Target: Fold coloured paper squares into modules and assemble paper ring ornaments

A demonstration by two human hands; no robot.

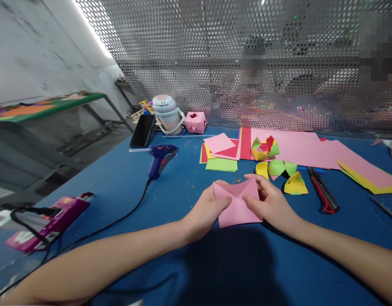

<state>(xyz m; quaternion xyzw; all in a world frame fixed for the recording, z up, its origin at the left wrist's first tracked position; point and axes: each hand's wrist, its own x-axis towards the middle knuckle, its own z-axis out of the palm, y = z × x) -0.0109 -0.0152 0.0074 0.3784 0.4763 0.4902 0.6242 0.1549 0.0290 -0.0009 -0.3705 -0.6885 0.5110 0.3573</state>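
Observation:
A pink square of paper point(238, 204), partly folded with creases meeting near its middle, lies on the blue table point(125, 182). My left hand point(206, 209) pinches its left side, fingers pressed on the fold. My right hand point(272, 202) pinches its right side, thumb on top. Both hands rest on the table at the centre of the view.
A blue glue gun point(159, 158) with a black cord lies to the left. A phone point(142, 130), a jug point(167, 114) and a pink cube point(195, 122) stand behind. Coloured paper sheets point(297, 148), folded paper shapes point(280, 170) and a red cutter point(323, 195) lie right. A magenta device point(49, 223) sits far left.

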